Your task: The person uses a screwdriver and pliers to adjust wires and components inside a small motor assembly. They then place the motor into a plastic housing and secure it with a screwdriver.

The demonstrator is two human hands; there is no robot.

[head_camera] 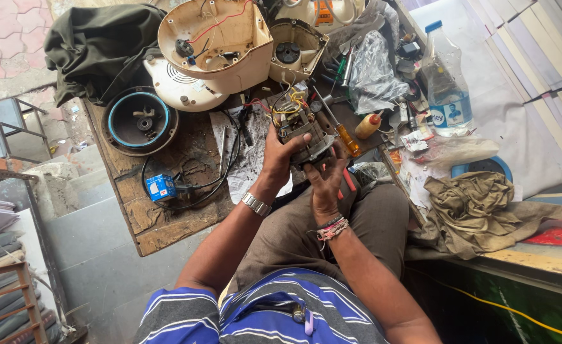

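Both my hands hold a small electric motor (301,127) with yellow and red wires above my lap, at the front edge of the wooden workbench (147,216). My left hand (279,155), with a metal watch on the wrist, grips the motor's left side. My right hand (324,180), with thread bands on the wrist, supports it from below and the right. A screwdriver with an amber handle (343,135) lies just right of the motor. A cream plastic appliance housing (220,41) lies open behind it.
A round blue-rimmed part (139,120), a small blue box (161,188) and a black cable lie at the left. A plastic water bottle (447,83), a plastic bag (373,70) and small tools stand at the right. A brown rag (478,204) lies at my right; a dark cloth (99,48) at the back left.
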